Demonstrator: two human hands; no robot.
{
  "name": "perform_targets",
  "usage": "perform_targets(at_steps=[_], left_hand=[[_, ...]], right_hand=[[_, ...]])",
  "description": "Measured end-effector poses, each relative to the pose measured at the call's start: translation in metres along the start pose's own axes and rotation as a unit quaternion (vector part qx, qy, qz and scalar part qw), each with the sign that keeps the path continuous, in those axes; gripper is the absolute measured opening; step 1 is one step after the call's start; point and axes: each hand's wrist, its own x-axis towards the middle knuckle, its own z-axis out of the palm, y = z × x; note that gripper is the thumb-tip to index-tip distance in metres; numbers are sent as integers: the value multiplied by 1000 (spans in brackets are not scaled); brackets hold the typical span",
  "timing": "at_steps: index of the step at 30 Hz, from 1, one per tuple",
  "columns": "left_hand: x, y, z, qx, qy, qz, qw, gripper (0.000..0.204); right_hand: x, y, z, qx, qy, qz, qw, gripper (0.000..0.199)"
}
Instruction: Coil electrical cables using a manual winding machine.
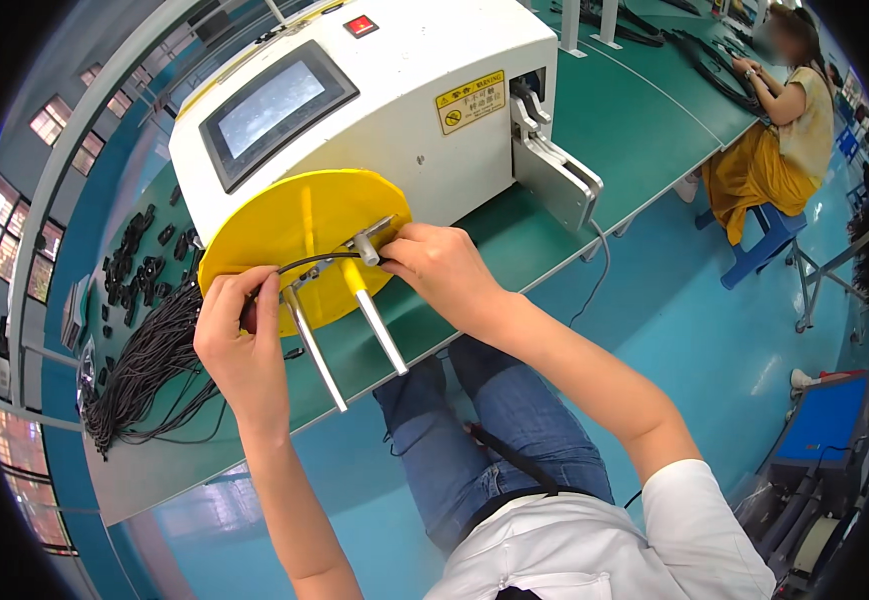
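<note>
Green table (655, 130), cables (145, 375) beside yellow disc (265, 220)

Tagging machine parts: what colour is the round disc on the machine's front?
Bright yellow; the disc shows best in the head view, the only one here.

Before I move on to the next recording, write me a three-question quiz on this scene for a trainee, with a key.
1. Short answer: what stretches across the front of the yellow disc between the left grip and the right grip?
2. True or false: the pile of dark cables lies to the left of the yellow disc.
3. Multiple choice: what is set into the white machine? a) a keyboard; b) a rectangular screen; c) a round clock.

Key: 1. a black cable; 2. true; 3. b.
</note>
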Motion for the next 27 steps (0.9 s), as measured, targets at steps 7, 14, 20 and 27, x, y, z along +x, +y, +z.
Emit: perform_targets(at_steps=[7, 14, 20, 27], left_hand=[[-17, -28, -32, -25, -45, -38, 998, 8], [-77, -89, -75, -81, -42, -133, 987, 14], [-96, -113, -81, -105, -30, -155, 982, 15], [-92, -114, -80, -111, -23, -140, 984, 13]], right_hand=[[6, 0, 3, -24, -16, -11, 1000, 11], [5, -4, -1, -39, -32, -11, 999, 11], [5, -7, -5, -35, -37, -7, 999, 7], [7, 0, -20, 15, -41, 15, 999, 10]])
